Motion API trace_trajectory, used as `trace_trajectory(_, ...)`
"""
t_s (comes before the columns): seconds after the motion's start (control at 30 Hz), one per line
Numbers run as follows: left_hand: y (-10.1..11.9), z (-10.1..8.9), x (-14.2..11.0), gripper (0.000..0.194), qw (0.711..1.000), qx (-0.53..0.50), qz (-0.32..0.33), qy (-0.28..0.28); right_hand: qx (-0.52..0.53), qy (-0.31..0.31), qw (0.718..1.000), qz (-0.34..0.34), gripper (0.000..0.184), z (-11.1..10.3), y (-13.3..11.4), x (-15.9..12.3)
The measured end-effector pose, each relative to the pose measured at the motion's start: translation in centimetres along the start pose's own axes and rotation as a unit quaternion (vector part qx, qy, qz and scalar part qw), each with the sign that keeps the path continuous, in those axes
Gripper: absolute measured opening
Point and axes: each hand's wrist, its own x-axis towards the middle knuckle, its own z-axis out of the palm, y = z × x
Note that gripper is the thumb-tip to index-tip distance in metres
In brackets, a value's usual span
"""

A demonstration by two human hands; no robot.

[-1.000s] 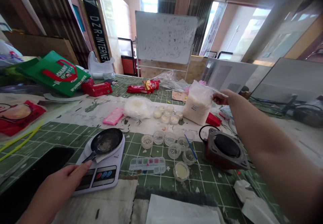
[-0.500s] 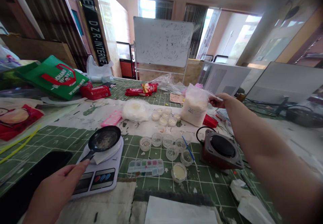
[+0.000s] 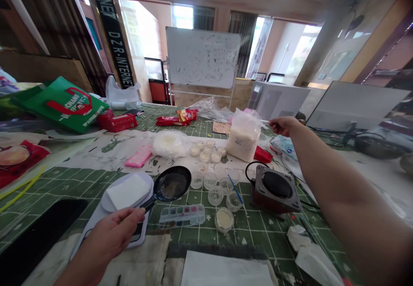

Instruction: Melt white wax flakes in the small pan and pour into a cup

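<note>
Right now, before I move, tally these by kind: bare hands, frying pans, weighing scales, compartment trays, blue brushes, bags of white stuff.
Bare hands: 2 (left hand, right hand)
Frying pan: 1
Weighing scale: 1
Compartment tray: 1
Blue brush: 1
Bags of white stuff: 2 (standing bag, low bag)
Total: 8

I face a whiteboard (image 3: 203, 58) full of handwriting | 1 lettered banner (image 3: 111, 32) to its left, then a dark curtain (image 3: 60, 28) | on my left, 1 green bag (image 3: 60, 105) just beside a red box (image 3: 118, 123), 1 white plastic bag (image 3: 124, 90) behind | red packets (image 3: 171, 121) midway | 1 monitor (image 3: 358, 105) far to my right
</note>
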Motion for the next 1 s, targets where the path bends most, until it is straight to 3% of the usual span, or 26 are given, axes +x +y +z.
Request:
trace_trajectory(0.1,2.9,0.2,-0.5,0.057,0.991,-0.074,-0.029,-0.11,0.015,0.0,0.993,0.117,0.032,-0.6,-0.4,0.0)
trace_trajectory(0.2,6.3,0.7,-0.1,0.052,0.983,-0.063,-0.003,-0.175,0.04,0.007,0.984,0.172,0.032,-0.9,-1.0,-0.3)
trace_trajectory(0.4,12.6,5.3,2.2,0.04,0.964,-0.019,0.074,-0.254,0.082,0.007,0.979,0.185,0.031,-1.8,-3.3,-1.4)
trace_trajectory(0.53,15.1,8.2,3.3,0.033,0.957,-0.018,0.084,-0.278,0.1,-0.012,0.982,0.162,0.023,-2.4,-5.2,-2.7)
trace_trajectory(0.63,15.8,9.0,3.4,0.032,0.953,-0.023,0.084,-0.29,0.113,-0.043,0.983,0.137,0.012,-2.5,-6.1,-4.5)
trace_trajectory(0.7,15.7,8.9,3.2,0.032,0.952,-0.029,0.083,-0.295,0.121,-0.07,0.983,0.118,0.022,-2.1,-6.3,-6.2)
trace_trajectory(1.0,12.8,6.3,0.3,0.033,0.96,-0.014,0.083,-0.268,0.091,-0.208,0.97,0.083,0.017,1.3,-4.1,-15.3)
